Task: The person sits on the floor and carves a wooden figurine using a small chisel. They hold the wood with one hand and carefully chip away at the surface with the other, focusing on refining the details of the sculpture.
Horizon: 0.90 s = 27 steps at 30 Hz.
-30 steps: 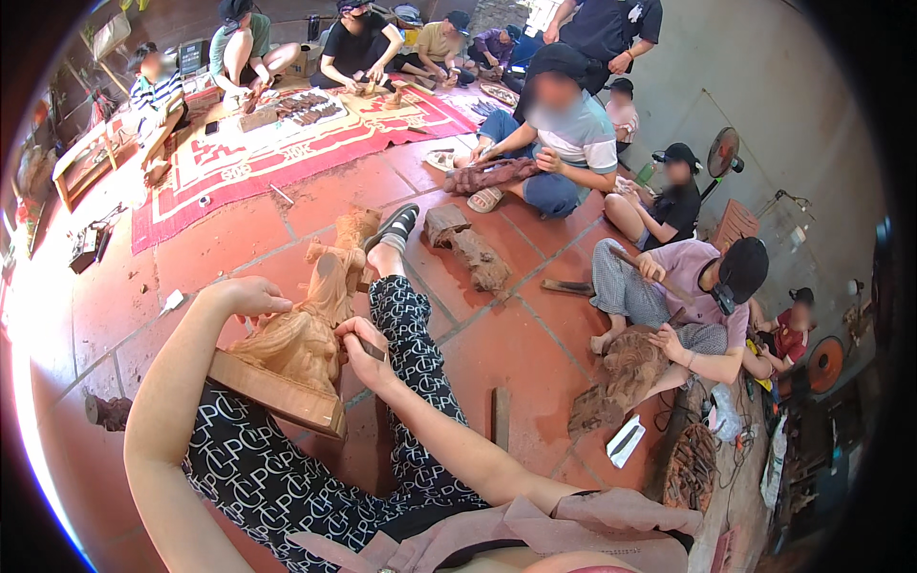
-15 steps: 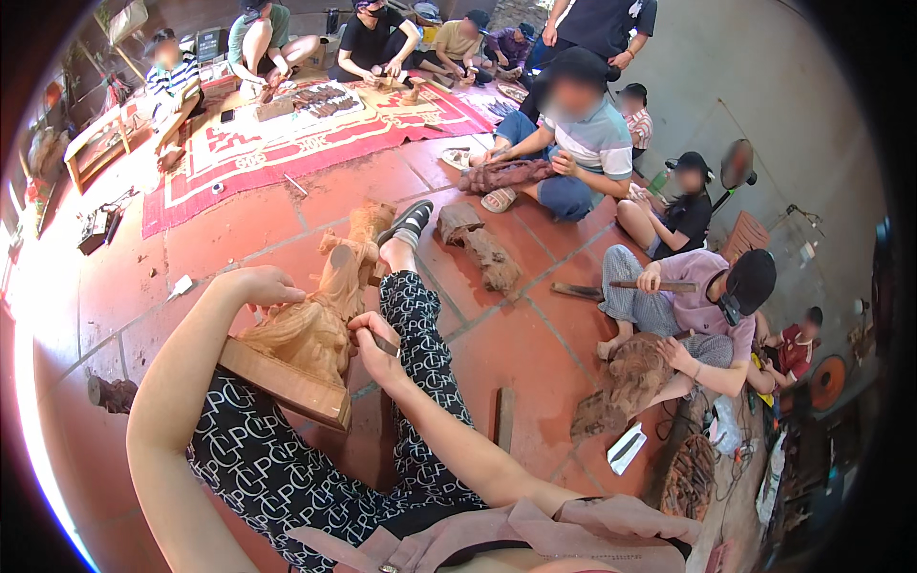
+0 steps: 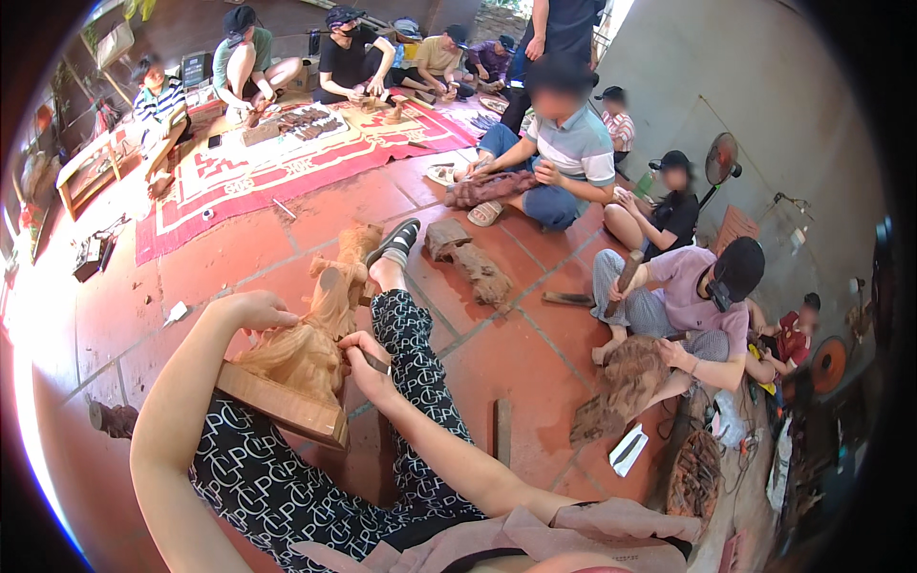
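Note:
A pale carved wooden statue (image 3: 330,310) with a flat, thick base (image 3: 287,406) lies tilted across my lap, its top pointing away from me. My left hand (image 3: 260,310) is bent over its left side, fingers curled down onto the carving; the fingertips are partly hidden. On the other side my right hand (image 3: 365,366) is closed, pressed near the statue's right face. A small dark flat piece (image 3: 376,363) sticks out of this grip; its kind cannot be made out.
A rough brown wood carving (image 3: 470,265) lies on the tiles ahead, a wooden bar (image 3: 501,430) nearer. At right a person (image 3: 702,306) holds a mallet (image 3: 626,277) over a dark carving (image 3: 626,387). Other people sit around a red mat (image 3: 315,181). A small white object (image 3: 176,312) lies left.
The view has shifted slightly. My hands stay on the statue, the right one only slightly moved. The person at right has swung the mallet from level to upright.

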Motion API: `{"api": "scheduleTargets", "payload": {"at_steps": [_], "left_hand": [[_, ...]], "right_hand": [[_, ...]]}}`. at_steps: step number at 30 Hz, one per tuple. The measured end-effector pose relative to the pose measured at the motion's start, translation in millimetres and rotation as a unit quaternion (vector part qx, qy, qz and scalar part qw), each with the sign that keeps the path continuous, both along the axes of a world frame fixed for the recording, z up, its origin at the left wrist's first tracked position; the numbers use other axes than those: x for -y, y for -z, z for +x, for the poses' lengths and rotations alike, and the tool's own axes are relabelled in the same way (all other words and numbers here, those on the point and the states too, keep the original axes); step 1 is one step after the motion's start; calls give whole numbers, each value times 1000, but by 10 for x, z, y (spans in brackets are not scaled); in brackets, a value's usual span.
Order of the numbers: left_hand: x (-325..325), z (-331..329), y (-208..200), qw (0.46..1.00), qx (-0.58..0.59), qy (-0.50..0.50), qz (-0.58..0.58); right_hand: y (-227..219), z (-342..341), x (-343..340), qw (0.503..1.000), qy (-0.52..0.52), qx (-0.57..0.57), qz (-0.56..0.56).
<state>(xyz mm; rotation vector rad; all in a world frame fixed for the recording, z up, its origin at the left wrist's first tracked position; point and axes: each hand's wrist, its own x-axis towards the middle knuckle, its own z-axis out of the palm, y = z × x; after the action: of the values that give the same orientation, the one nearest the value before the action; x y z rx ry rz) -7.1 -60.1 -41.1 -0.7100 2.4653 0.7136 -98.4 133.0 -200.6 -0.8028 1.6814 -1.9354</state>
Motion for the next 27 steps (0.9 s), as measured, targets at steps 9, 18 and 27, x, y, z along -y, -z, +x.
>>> {"api": "scheduleTargets", "payload": {"at_steps": [9, 18, 27], "left_hand": [[46, 6, 24, 1000, -2, 1, 23], [89, -14, 65, 999, -5, 14, 28], [134, -3, 114, 1000, -3, 12, 29]], "right_hand": [[-14, -41, -22, 992, 20, -125, -9], [-16, -65, -19, 983, 42, -181, -11], [-25, -25, -11, 976, 60, -207, -20]]}}
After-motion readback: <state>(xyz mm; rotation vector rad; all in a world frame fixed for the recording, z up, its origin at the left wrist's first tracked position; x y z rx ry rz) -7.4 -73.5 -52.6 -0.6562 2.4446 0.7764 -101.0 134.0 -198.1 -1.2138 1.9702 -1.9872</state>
